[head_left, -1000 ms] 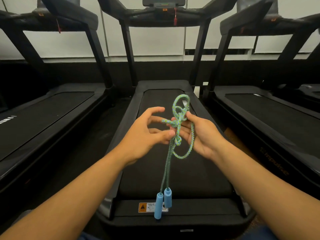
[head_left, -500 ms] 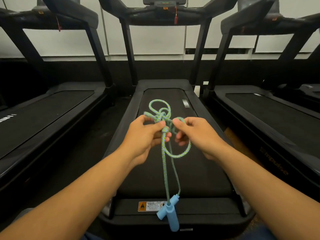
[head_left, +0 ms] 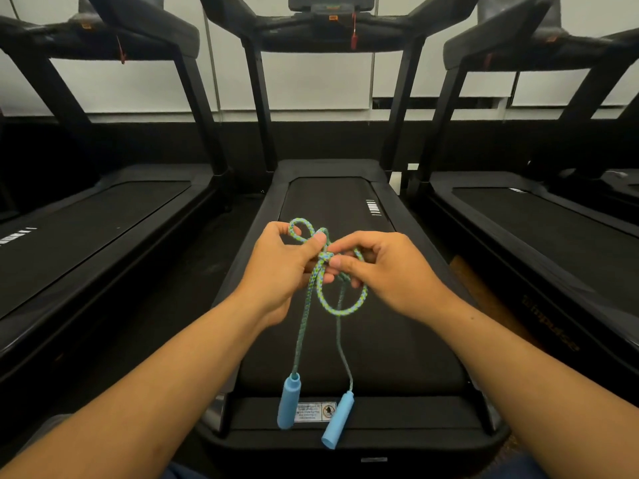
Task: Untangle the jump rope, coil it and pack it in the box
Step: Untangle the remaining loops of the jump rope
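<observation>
A green-and-blue braided jump rope (head_left: 325, 299) is held up in front of me, knotted where my hands meet. My left hand (head_left: 276, 271) pinches a small loop of it between thumb and fingers. My right hand (head_left: 383, 271) pinches the knot from the right, with a larger loop hanging under its fingers. Two strands drop down to the blue handles: the left handle (head_left: 289, 402) hangs nearly upright, and the right handle (head_left: 338, 423) is tilted. No box is in view.
I face the rear end of a black treadmill (head_left: 345, 340), whose belt lies under the rope. More treadmills stand to the left (head_left: 86, 223) and right (head_left: 539, 229). A brown patch of floor (head_left: 484, 288) shows between the middle and right machines.
My hands came together on the knot and the big upper tangle has shrunk to a small loop by my left thumb. The handles swung apart and hang separately.
</observation>
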{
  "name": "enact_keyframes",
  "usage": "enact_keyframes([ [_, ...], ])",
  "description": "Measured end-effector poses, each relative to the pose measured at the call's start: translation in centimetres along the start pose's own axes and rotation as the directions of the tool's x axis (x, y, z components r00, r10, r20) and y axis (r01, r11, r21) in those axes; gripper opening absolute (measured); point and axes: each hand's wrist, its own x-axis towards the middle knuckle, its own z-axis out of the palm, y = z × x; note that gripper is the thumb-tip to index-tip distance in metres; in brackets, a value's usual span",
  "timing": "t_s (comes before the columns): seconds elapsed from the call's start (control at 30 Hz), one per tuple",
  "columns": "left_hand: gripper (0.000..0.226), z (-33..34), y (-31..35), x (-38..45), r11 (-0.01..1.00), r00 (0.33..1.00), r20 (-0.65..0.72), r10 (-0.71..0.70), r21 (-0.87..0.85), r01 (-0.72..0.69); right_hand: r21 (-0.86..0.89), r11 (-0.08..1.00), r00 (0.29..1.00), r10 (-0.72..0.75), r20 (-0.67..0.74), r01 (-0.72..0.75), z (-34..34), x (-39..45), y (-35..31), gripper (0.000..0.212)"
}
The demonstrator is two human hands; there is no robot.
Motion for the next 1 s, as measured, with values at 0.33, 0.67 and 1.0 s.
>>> enact_keyframes([
  [0.33, 0.031, -1.5, 0.9, -0.1, 0.269, 0.730, 0.421, 0.538, 0.735, -0.622, -0.142, 0.989, 0.995, 0.016, -0.098, -0.030, -1.1, 0.5, 0.1, 0.012],
  [0.67, 0.003, -2.0, 1.2, 0.4, 0.185, 0.659, 0.648, 0.381, 0.645, -0.741, -0.097, 0.990, 0.995, 0.099, 0.008, -0.098, -0.5, 0.1, -0.5, 0.014],
  [1.0, 0.008, -2.6, 1.2, 0.7, 0.285, 0.667, 0.550, 0.502, 0.624, -0.728, 0.496, 0.809, 0.938, 0.347, 0.030, -0.315, 0.3, 0.9, -1.2, 0.024],
])
